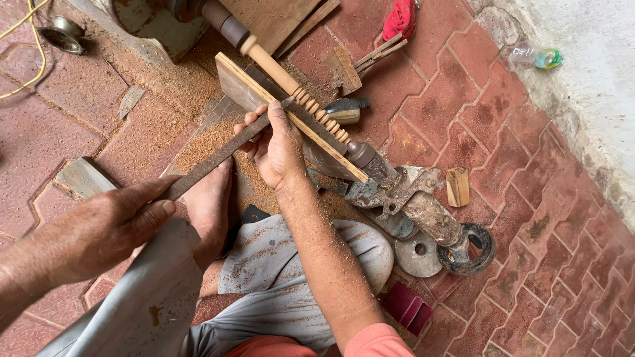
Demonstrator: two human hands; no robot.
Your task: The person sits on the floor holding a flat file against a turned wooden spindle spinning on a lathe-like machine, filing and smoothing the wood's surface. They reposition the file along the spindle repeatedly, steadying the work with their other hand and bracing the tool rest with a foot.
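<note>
A long dark metal chisel [218, 153] runs diagonally from my left hand [109, 228] up to a pale wooden spindle [291, 76] mounted in a lathe. My left hand grips the tool's near end. My right hand [274, 149] pinches the tool close to its tip, resting on a flat wooden board [261, 92] that lies beside the spindle. The tip meets the spindle where several beads are cut into it [324, 116]. My bare foot [208, 211] rests under the tool, on sawdust.
The rusty lathe tailstock [410, 198] and two metal discs [417, 254] lie to the right. A small wood block [457, 186], wood scraps [347, 69], a red cloth [400, 18], a plastic bottle [536, 58] and a metal bowl [61, 34] sit on the brick paving.
</note>
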